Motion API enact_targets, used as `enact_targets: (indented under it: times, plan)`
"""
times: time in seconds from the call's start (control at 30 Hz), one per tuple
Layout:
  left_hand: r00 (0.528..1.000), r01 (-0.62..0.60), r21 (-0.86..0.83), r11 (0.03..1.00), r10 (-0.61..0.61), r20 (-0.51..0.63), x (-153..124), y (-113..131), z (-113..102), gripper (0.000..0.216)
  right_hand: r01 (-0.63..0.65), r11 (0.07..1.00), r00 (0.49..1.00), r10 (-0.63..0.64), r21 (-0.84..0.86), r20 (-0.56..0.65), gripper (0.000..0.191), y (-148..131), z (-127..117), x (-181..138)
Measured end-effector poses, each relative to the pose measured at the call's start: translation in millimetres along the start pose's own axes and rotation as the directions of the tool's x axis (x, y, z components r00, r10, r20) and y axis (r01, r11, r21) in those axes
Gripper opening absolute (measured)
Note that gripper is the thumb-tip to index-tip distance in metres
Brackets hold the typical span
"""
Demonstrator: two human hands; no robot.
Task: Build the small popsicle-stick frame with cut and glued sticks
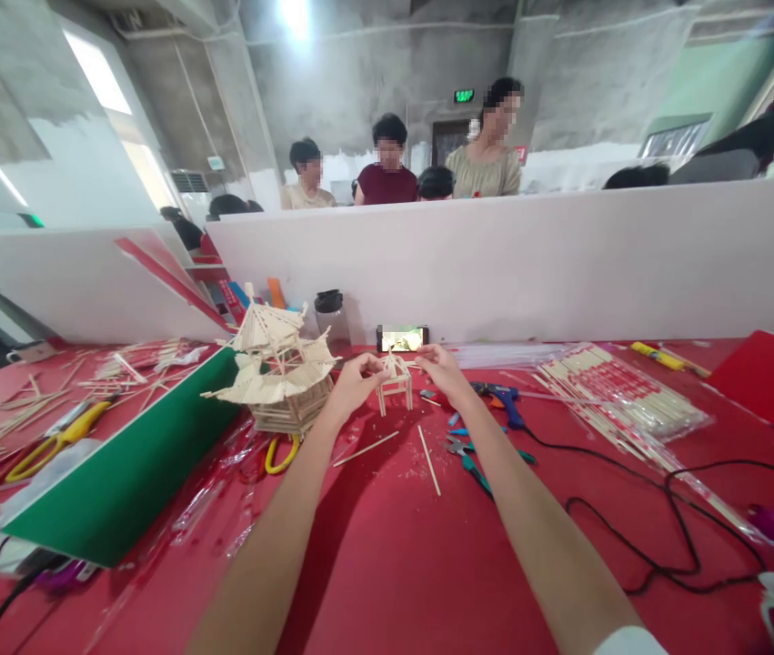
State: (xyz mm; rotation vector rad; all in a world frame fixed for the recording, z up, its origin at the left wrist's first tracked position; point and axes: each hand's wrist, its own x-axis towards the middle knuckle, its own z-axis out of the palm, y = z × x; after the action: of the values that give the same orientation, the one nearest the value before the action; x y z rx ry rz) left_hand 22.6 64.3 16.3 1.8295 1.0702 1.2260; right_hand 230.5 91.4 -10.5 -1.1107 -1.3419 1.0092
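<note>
A small pavilion frame of wooden sticks (396, 386) stands on legs at the middle of the red table. My left hand (357, 380) is closed at its upper left side, thumb and finger gripping the roof edge. On the other side my right hand (444, 373) pinches what looks like a short wooden stick, close to the roof. Two loose sticks, one to the left (366, 449) and one straight below (429, 461), lie in front of the frame among crumbs. A larger tiered stick pavilion (284, 373) stands left of my left hand.
Near my right forearm lie a blue glue gun (506, 400) with its black cable and green-handled pliers (472, 466). A phone (403, 338) leans on the white partition (529, 268) beside a dark-lidded bottle (330, 318). Bagged sticks (632, 391) lie right; a green board (147, 464) stands left.
</note>
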Motion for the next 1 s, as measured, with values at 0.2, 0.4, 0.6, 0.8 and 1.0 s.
enact_targets:
  times: [0.2, 0.4, 0.6, 0.8, 1.0]
  plan:
    - [1.000, -0.006, -0.021, 1.000, 0.005, -0.031, 0.1, 2.5, 0.6, 0.024, -0.035, 0.999, 0.990, 0.035, 0.000, 0.134, 0.025, -13.8, 5.0, -7.8]
    - [0.998, 0.045, -0.023, 0.999, -0.046, -0.033, 2.8, 0.6, 0.3, 0.034, -0.051, 0.998, 0.976, 0.044, 0.029, 0.212, 0.028, -14.1, 6.2, -10.4]
    - [0.995, 0.103, 0.051, 0.993, -0.103, -0.002, 7.3, 3.4, -1.7, 0.038, -0.037, 0.999, 0.972, 0.028, 0.035, 0.234, 0.032, -9.2, 7.4, -6.8]
    - [0.992, 0.117, 0.060, 0.991, -0.120, 0.047, 11.5, 6.6, -8.3, 0.038, -0.034, 0.999, 0.964, 0.023, 0.035, 0.264, 0.035, -15.3, 9.5, -11.3]
    - [0.979, 0.160, 0.043, 0.986, -0.164, 0.125, 18.6, 5.2, -11.2, 0.037, -0.008, 1.000, 0.961, 0.014, -0.023, 0.276, 0.035, -25.4, 8.8, -16.9]
